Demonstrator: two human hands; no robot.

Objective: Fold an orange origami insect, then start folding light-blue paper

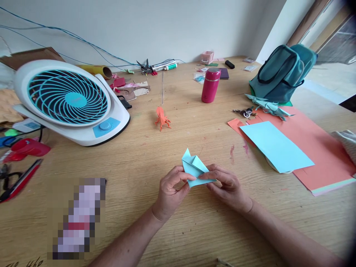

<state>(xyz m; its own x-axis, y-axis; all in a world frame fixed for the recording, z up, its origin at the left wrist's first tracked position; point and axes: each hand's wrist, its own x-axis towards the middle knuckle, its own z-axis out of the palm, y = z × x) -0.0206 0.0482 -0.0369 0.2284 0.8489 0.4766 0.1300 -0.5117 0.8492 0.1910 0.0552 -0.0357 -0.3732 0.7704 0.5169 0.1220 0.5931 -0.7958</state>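
Note:
A small piece of folded light-blue paper (193,168) is held between my two hands just above the wooden table. My left hand (171,189) pinches its lower left side, thumb below and fingers on top. On the lower right edge, my right hand (226,185) grips it between thumb and fingers. Two pointed flaps stick up at the paper's top. Beyond the hands, an orange origami insect (162,119) stands on the table. To the right, a flat light-blue sheet (274,144) lies on larger orange sheets (308,148).
A white fan (83,135) with a blue grille stands at the left. A magenta flask (210,87) is upright at the back. A teal bag (278,74), keys (245,112) and a blue-green origami figure (269,106) sit at right. A red cutter (20,181) lies far left.

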